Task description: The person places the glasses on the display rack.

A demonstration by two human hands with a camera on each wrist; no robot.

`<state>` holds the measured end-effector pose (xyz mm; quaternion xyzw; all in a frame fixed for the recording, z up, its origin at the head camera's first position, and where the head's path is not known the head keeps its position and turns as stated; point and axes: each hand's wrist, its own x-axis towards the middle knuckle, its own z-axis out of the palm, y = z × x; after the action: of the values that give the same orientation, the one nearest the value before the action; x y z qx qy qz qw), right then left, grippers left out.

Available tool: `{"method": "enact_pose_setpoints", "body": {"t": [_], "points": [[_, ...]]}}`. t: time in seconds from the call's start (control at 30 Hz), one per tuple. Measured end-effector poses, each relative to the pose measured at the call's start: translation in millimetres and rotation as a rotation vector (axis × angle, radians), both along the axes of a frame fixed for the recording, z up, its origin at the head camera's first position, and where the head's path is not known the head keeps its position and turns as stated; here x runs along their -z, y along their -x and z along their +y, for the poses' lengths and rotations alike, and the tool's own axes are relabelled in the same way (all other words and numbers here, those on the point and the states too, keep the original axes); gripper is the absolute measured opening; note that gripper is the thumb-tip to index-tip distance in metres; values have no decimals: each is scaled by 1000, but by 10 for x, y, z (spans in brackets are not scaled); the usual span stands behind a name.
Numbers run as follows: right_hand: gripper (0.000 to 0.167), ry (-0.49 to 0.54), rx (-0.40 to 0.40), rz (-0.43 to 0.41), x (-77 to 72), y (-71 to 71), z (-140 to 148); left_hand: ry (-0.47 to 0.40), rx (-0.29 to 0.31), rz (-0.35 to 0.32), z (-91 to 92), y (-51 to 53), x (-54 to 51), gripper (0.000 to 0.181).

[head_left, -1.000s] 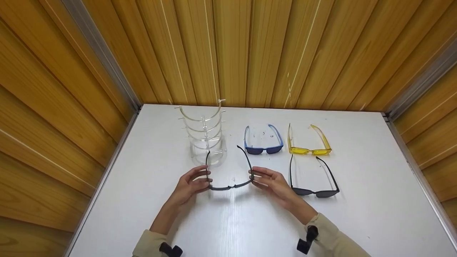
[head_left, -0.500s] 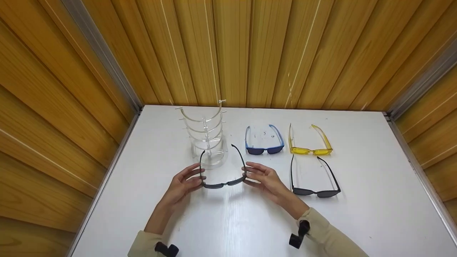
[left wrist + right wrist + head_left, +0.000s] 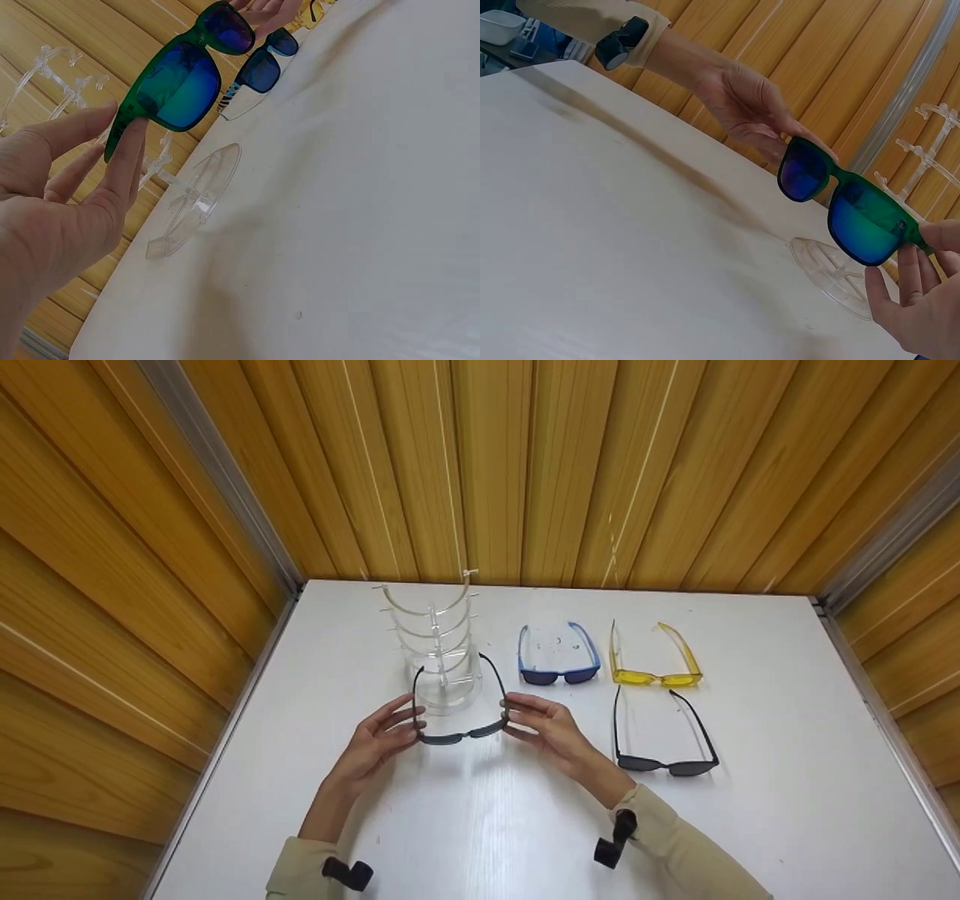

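A pair of green-framed sunglasses (image 3: 180, 86) with mirrored blue-green lenses hangs above the table, its arms unfolded and pointing away from me. My left hand (image 3: 376, 746) pinches the left hinge end between thumb and fingers. At the other hinge end, my right hand (image 3: 551, 731) grips the frame the same way. Just beyond the sunglasses stands a clear display rack (image 3: 435, 634) with several curved tiers. The tips of the arms overlap its lower part in the head view; whether they touch it I cannot tell.
Right of the rack lie blue sunglasses (image 3: 559, 675), yellow sunglasses (image 3: 656, 679) and black sunglasses (image 3: 667, 767), all with arms unfolded. The white table (image 3: 480, 840) is bordered by wood-panelled walls (image 3: 487, 472) at the back and sides.
Both hands have carried the green-framed sunglasses left and away from me, closer to the rack. The rack and the other sunglasses have stayed in place.
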<state>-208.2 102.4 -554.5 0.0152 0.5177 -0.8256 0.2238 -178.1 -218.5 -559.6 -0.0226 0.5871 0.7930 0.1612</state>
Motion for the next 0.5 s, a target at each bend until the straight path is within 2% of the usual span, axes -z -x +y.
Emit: {"method": "enact_pose_setpoints", "body": {"t": [0.37,0.5], "points": [[49,-4,32,11,-40,69,-106,58,-49,3,-53,116,-103,69],[49,-20,39,17,-75,117,-143,68,-88,-8,-50,166,-127,66]]}}
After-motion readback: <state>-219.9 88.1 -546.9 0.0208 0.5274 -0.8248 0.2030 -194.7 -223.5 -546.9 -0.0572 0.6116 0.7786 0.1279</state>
